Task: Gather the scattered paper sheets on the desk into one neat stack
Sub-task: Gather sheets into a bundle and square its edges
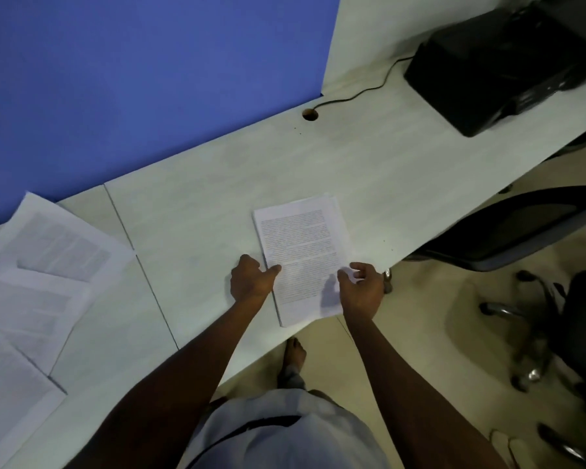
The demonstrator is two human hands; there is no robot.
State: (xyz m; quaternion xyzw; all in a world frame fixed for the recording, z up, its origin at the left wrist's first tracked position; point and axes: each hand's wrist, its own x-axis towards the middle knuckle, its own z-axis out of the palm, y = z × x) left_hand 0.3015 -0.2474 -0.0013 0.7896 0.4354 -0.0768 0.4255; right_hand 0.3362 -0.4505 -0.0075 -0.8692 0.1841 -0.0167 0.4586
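A small stack of printed paper sheets (300, 252) lies near the front edge of the pale desk (200, 204), its edges slightly uneven at the top right. My left hand (251, 280) rests at the stack's left edge, thumb touching the paper. At the stack's right edge my right hand (362, 289) has its fingers curled on the paper. Several loose printed sheets (44, 265) lie overlapping and fanned out at the far left of the desk, apart from both hands.
A black printer (498, 66) stands at the back right, its cable (359, 93) running to a hole in the desk. A blue partition (132, 79) rises behind the desk. A black office chair (521, 228) stands to the right. My foot shows below the desk's edge.
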